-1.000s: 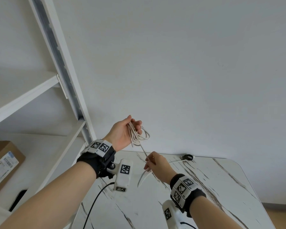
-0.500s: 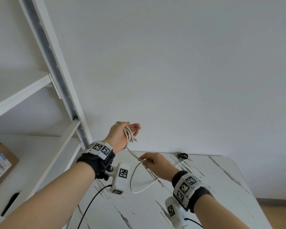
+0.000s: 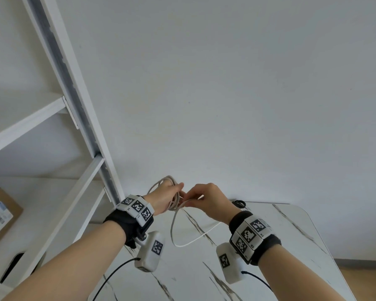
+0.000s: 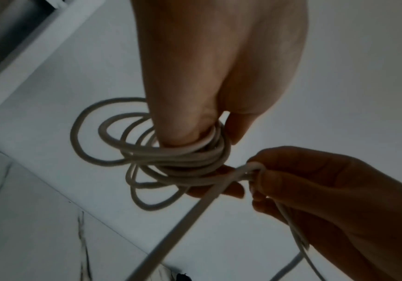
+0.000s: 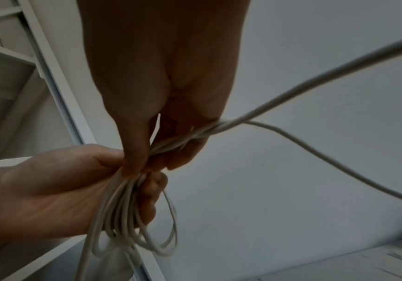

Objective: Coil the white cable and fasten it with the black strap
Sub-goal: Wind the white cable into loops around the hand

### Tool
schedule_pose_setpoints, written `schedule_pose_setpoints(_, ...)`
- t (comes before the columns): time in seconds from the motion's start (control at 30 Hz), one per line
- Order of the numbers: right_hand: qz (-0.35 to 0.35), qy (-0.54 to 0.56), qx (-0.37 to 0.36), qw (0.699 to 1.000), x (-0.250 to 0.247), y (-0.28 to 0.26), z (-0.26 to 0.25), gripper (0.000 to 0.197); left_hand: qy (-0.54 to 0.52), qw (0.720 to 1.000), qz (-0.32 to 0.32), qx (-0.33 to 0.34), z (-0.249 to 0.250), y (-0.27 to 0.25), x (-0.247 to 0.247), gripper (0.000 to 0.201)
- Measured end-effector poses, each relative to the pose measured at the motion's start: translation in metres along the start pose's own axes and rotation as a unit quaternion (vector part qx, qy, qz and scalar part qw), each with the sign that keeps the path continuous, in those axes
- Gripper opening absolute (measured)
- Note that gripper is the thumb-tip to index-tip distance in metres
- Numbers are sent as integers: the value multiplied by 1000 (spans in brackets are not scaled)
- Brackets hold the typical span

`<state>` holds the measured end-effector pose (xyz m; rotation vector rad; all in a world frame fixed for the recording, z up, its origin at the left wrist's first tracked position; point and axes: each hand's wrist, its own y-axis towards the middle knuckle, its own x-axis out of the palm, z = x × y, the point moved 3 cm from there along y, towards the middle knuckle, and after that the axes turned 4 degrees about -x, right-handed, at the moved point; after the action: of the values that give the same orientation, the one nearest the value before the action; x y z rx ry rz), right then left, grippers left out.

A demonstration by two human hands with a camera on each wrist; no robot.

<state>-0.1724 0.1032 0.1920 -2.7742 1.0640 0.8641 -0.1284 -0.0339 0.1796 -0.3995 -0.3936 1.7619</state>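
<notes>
Marble table (image 3: 269,246) below: left hand (image 3: 164,197) clutches the coil (image 3: 175,197), right hand (image 3: 206,199) pinches the cable's slack. Coiling continues; strap (image 3: 238,203) waits at one o'clock.

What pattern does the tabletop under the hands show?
The tabletop is white with dark marble-like veins, clearest in the head view.
</notes>
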Motion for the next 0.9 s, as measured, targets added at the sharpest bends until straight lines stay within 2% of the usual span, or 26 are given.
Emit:
schedule_pose_setpoints(0.1, -11, 39, 4, 999, 1, -1, -1, 8, 0, 998, -36, -51, -8, -3, 5, 24)
schedule_pose_setpoints(0.2, -17, 77, 11, 997, 5, -2, -3, 5, -5, 993, -61, -99, -14, -8, 8, 37)
schedule_pose_setpoints(0.33, 52, 165, 74, 982, 0, -2, 3, 5, -46, 983, -106, -140, -23, -9, 7, 46)
schedule_pose_setpoints(0.47, 96, 141, 101, 980, -8, 0, 11, 8, -106, 971, -154, -150, -28, -12, 3, 69)
schedule_pose_setpoints(0.6, 161, 80, 109, 978, -16, -1, 17, 8, -94, 973, -138, -158, -31, -15, -1, 76)
schedule_pose_setpoints(0.67, 182, 66, 120, 974, -18, -1, 20, 9, -100, 976, -116, -158, -32, -14, -3, 69)
schedule_pose_setpoints(0.73, 193, 65, 130, 970, -18, -1, 21, 11, -102, 978, -100, -154, -31, -13, -5, 51)
schedule_pose_setpoints(0.8, 200, 71, 139, 967, -15, -1, 22, 11, -91, 980, -101, -146, -30, -14, -4, 33)
schedule_pose_setpoints(0.9, 202, 118, 141, 962, -15, -3, 20, 8, -63, 987, -100, -112, -28, -13, -3, 16)
